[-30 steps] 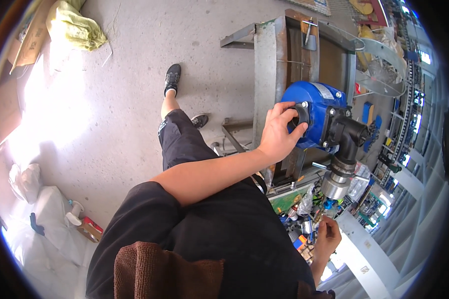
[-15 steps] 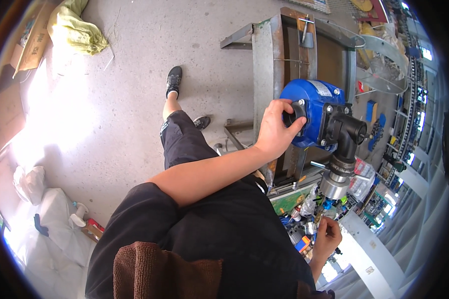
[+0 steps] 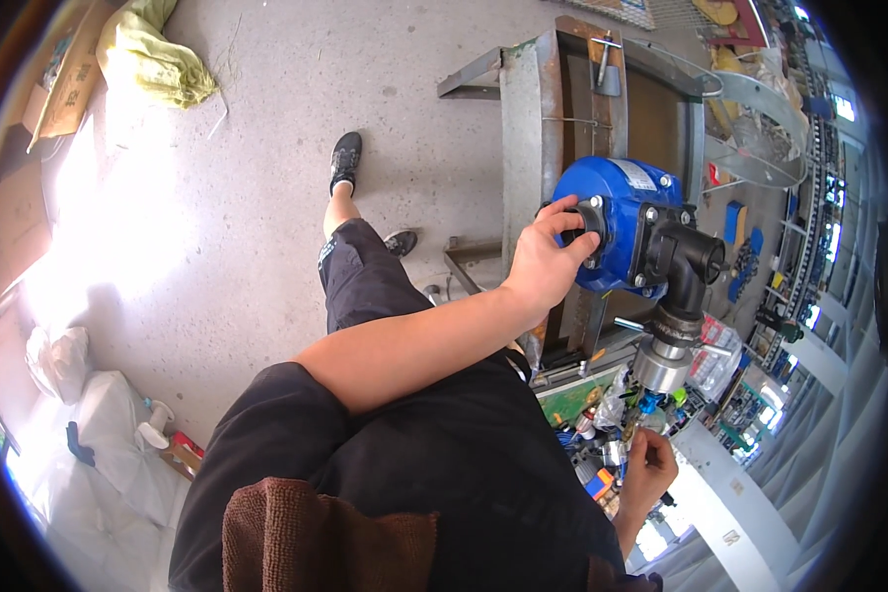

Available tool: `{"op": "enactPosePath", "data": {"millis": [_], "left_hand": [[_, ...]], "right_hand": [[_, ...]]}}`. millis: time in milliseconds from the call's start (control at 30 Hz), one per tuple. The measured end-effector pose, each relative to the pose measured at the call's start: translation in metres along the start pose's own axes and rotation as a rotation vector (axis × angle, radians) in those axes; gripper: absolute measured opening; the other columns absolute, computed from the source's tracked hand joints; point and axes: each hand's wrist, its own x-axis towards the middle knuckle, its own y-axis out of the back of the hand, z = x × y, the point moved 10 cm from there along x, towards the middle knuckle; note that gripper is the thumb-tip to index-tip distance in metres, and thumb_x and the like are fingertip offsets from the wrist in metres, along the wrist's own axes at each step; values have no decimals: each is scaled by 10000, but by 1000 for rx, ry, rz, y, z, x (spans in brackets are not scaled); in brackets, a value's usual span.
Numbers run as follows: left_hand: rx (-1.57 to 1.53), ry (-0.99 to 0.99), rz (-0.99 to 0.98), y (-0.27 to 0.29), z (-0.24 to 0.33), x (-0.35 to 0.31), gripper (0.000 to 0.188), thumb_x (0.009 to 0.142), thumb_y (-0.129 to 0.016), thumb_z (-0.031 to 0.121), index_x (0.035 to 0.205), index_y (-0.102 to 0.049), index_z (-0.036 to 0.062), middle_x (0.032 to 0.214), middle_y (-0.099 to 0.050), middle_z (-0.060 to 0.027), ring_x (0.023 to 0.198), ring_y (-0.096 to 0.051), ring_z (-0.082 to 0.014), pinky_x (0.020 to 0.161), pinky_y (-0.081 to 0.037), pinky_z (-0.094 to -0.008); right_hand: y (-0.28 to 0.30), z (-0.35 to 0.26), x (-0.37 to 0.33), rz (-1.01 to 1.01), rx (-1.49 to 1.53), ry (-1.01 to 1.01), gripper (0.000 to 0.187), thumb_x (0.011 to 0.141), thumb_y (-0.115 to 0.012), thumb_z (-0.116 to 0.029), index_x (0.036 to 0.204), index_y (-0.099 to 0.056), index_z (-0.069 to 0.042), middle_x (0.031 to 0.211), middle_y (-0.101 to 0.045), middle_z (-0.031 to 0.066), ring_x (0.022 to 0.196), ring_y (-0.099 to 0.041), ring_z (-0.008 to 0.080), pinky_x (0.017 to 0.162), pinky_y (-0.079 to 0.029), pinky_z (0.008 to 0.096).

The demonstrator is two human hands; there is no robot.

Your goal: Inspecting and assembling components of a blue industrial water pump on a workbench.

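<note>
Blue, the casing (image 3: 590, 181) has its black port (image 3: 594, 218) gripped in my left hand (image 3: 545, 260); near the steel coupling (image 3: 660, 368) my right hand (image 3: 648, 472) bunches, whether around something I can't tell.

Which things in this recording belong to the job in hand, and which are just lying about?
Seemingly part of the job:
- blue casing, left hand at its black ring
- black elbow pipe
- metal collar
- blue fitting, right hand near it

Seemingly lying about:
- yellow sack
- cardboard box
- white bag
</note>
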Motion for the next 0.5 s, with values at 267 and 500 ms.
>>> {"op": "enactPosePath", "data": {"millis": [267,500], "left_hand": [[439,-244,139,-4,18,7,333,1031,-773,242,1095,-583,-23,1399,-612,-198,1188,-643,-320,996,-536,-415],[678,-577,186,-30,46,8,297,1103,-590,209,1293,-540,-13,1211,-581,-236,1128,-536,-436,1007,-446,-522]], "right_hand": [[1,4,0,-28,-21,-17,145,1021,-783,-108,1078,-745,19,889,-692,3,745,-594,51,658,-463,222],[-4,-24,0,43,62,111,111,966,-807,-84,1014,-767,8,776,-609,-5,682,-517,54,609,-413,236]]}}
